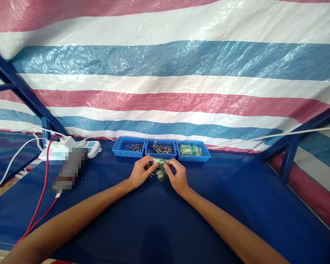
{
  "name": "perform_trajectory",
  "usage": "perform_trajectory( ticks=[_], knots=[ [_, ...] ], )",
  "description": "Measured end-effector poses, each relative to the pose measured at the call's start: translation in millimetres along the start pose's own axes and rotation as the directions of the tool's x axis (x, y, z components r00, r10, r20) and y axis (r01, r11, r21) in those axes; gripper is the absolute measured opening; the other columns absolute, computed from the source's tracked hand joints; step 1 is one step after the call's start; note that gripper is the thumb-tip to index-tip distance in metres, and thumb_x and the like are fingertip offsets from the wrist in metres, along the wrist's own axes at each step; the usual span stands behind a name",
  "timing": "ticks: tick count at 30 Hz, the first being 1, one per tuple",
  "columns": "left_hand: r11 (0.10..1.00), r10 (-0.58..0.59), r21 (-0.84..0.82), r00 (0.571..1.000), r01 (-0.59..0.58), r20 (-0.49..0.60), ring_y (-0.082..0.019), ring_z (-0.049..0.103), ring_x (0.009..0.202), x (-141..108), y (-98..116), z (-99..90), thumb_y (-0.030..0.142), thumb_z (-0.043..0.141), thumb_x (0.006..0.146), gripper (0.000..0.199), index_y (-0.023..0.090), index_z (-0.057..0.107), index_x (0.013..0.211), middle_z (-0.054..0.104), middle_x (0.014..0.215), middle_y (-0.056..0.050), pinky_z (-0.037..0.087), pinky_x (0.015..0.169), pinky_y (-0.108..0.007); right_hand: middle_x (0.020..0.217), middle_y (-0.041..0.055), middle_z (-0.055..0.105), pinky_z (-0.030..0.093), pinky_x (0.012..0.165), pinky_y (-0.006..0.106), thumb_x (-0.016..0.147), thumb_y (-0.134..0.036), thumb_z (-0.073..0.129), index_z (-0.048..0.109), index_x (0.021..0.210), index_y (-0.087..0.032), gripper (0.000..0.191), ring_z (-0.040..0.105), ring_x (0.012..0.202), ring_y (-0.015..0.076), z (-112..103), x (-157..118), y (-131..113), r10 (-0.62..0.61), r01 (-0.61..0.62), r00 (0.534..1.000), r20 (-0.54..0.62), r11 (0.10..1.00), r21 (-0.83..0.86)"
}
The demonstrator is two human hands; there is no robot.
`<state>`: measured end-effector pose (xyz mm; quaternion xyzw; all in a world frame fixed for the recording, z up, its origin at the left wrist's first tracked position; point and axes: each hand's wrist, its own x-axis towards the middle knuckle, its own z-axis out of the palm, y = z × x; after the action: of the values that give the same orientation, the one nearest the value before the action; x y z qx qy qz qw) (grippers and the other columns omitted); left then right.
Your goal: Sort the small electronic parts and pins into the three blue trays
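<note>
Both hands pinch a small clear, greenish plastic bag (160,160) between them, just in front of the blue bins. My left hand (142,171) has thumb and fingertips closed on its left side; my right hand (177,176) grips the right side the same way. Small pale pieces show through the plastic, too blurred to name. Below the fingers, more greenish bags with metal pieces (161,174) lie on the table; whether they join the held bag I cannot tell. A few thin metal pins (151,175) lie beside my left fingertips.
Three blue bins stand in a row: one with thin pins (136,147), one with grey metal cylinders (161,149), one with small filled bags (191,149). At left are a power strip (94,149), a blurred-out device (71,170) and a red cable (46,179). Striped sheeting (165,84) hangs behind.
</note>
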<state>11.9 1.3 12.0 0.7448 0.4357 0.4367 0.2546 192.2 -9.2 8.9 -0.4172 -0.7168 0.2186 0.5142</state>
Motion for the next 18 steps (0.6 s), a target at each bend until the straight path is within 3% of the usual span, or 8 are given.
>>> perform_trajectory(
  ticks=[6, 18],
  knots=[
    [0.998, 0.060, 0.038, 0.998, -0.059, -0.012, -0.010, 0.041, 0.058, -0.5, 2.3, -1.4, 0.038, 0.050, 0.090, 0.034, 0.015, 0.049, 0.064, 0.041, 0.063, 0.002, 0.033, 0.054, -0.023, 0.076, 0.0015, 0.053, 0.045, 0.067, 0.027, 0.089, -0.029, 0.050, 0.055, 0.082, -0.019, 0.013, 0.052, 0.069, 0.0149, 0.1, -0.4, -0.4, -0.009, 0.009, 1.000, 0.008, 1.000, 0.025],
    [0.994, 0.107, 0.028, 0.994, -0.107, 0.015, -0.010, 0.041, 0.056, -1.4, 1.4, -0.9, 0.035, 0.052, 0.090, 0.031, 0.015, 0.055, 0.066, 0.044, 0.061, 0.001, 0.032, 0.053, -0.023, 0.070, 0.0002, 0.051, 0.043, 0.059, 0.024, 0.090, -0.031, 0.050, 0.053, 0.073, -0.019, 0.021, 0.049, 0.063, 0.0133, 1.4, -1.3, 3.1, 0.028, -0.029, 0.999, 0.039, 0.999, 0.033]
  ],
)
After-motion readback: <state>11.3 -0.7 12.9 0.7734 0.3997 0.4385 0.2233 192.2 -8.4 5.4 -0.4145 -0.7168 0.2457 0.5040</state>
